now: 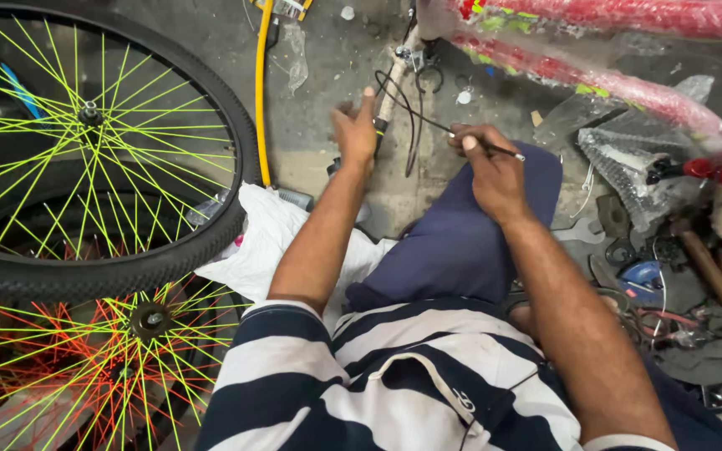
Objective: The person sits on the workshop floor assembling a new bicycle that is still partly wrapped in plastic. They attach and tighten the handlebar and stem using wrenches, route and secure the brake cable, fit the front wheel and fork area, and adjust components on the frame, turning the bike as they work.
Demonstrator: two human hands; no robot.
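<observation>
On the grey concrete floor (pixel 327 75) of a cluttered bicycle workshop, a seated person in a striped shirt and blue trousers works a black brake cable (pixel 411 117) toward a handlebar (pixel 394 79) that lies just beyond the knee; the left hand (pixel 355 134) is closed around the bar's lower end, thumb raised; the right hand (pixel 488 167) is closed in a pinch on the cable's free end (pixel 503 152), which juts out to the right, while the rest loops up toward the brake lever (pixel 411 57); the work appears to be at the stage of fitting or routing the cable, and the next move would seem to call for a steady bar and a fine, straight feed of the cable end; to the left, a black-tyred wheel with yellow-green spokes (pixel 85 142) rests over a second wheel with orange and green spokes (pixel 127 351); a white cloth (pixel 269 242) lies beside the thigh; a red frame in clear wrap (pixel 612 83) crosses the upper right above a hammer (pixel 712 276), a spanner and scattered scraps.
</observation>
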